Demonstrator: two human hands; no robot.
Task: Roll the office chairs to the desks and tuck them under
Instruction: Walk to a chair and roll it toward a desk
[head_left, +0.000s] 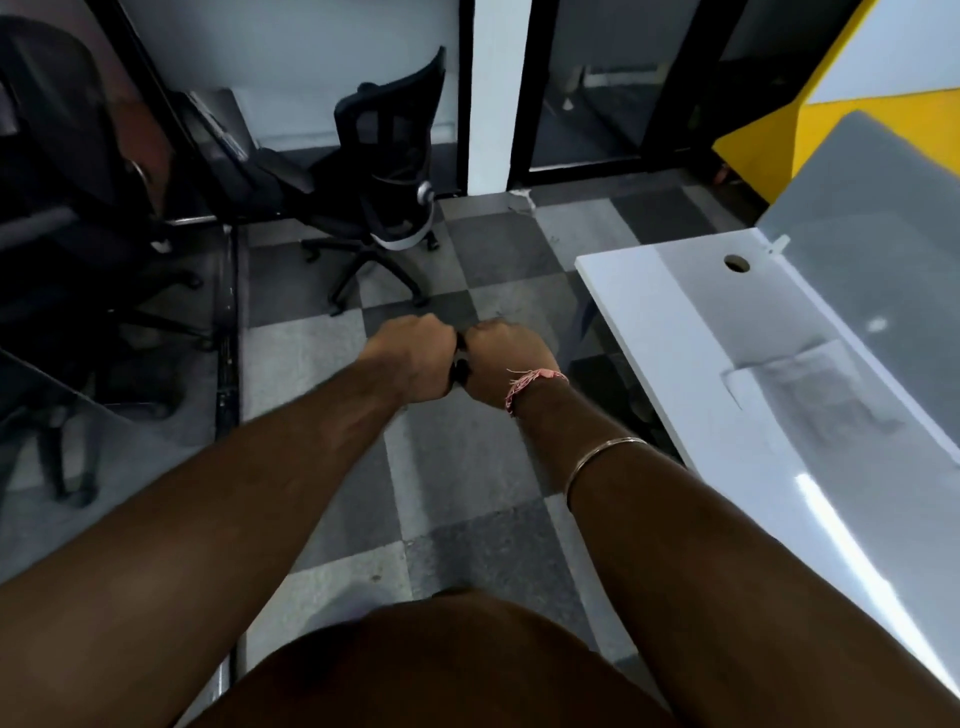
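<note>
A black mesh office chair (387, 150) stands on its wheeled base on the checkered floor, ahead and to the left, well beyond my reach. A white desk (691, 332) runs along my right side. My left hand (410, 358) and my right hand (506, 361) are stretched out in front of me, fists side by side and touching, above the floor between chair and desk. Both curl round a small dark object (460, 364) that shows only in the gap between them; what it is stays hidden.
A second black chair (57, 171) sits at the far left behind a glass panel (104, 452). The white desk has a cable hole (736, 263) and a grey divider (883, 218). A white pillar (493, 93) and dark glass doors stand ahead.
</note>
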